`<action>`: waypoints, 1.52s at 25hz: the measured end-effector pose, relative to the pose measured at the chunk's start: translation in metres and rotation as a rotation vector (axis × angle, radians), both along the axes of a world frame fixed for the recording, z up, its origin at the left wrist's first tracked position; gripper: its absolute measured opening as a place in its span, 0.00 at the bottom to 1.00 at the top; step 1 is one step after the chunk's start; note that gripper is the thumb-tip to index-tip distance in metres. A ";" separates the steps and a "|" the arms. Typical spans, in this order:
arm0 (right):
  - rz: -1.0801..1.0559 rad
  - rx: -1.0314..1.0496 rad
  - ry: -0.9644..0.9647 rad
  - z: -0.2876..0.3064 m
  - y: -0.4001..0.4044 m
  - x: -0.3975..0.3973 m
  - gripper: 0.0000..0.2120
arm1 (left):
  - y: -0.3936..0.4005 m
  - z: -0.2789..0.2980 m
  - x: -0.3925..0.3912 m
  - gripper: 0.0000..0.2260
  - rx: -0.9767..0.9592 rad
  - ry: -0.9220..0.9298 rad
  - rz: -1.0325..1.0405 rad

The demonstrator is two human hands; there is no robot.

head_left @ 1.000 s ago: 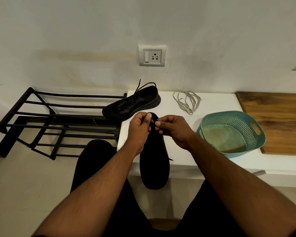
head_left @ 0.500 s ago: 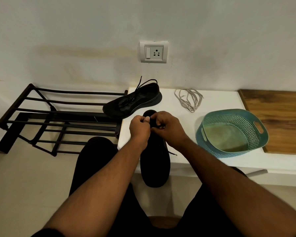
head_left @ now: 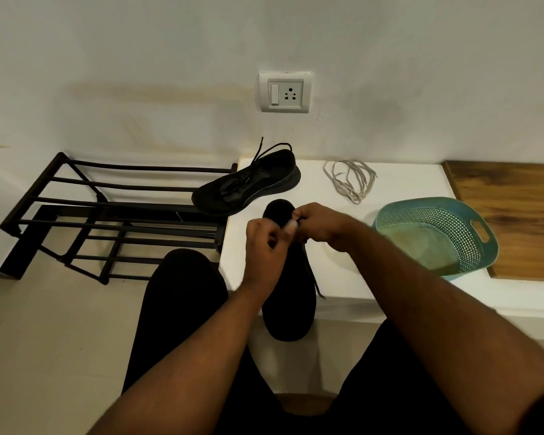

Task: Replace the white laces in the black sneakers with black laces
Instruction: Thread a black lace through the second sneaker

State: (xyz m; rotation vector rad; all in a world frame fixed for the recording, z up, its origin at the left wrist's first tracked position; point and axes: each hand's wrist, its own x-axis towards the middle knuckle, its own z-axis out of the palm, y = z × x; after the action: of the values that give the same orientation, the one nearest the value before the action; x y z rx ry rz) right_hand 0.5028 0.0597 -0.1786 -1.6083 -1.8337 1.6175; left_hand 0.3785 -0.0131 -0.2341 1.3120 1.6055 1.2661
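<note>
A black sneaker (head_left: 291,302) lies lengthwise over the front edge of the white ledge (head_left: 402,189), toe toward me. Both my hands meet above its lacing area. My left hand (head_left: 264,246) has its fingers curled and pinches a black lace. My right hand (head_left: 319,222) pinches the black lace (head_left: 318,285), one end of which trails off the shoe's right side. The second black sneaker (head_left: 248,183), laced in black, rests at the ledge's back left. The removed white laces (head_left: 352,180) lie in a loose bundle at the back.
A teal perforated basket (head_left: 471,221) sits right of the hands on the ledge. A wooden board (head_left: 515,215) lies farther right. A black metal shoe rack (head_left: 107,221) stands to the left on the floor. A wall socket (head_left: 285,92) is above the ledge.
Both hands have dropped lower onto the sneaker and drawn closer together, with my right hand now over its far end. The sneaker and the other things have stayed put.
</note>
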 end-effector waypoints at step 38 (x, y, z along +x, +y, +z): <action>-0.636 0.333 -0.027 -0.046 0.075 -0.027 0.14 | -0.069 -0.012 0.024 0.13 -0.640 1.302 -0.661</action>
State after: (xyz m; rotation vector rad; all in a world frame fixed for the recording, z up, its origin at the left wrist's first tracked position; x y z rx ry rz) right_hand 0.4755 0.1350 -0.2247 -1.7992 -1.3039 0.9634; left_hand 0.4020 -0.0822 -0.2461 2.0517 1.7779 -0.6689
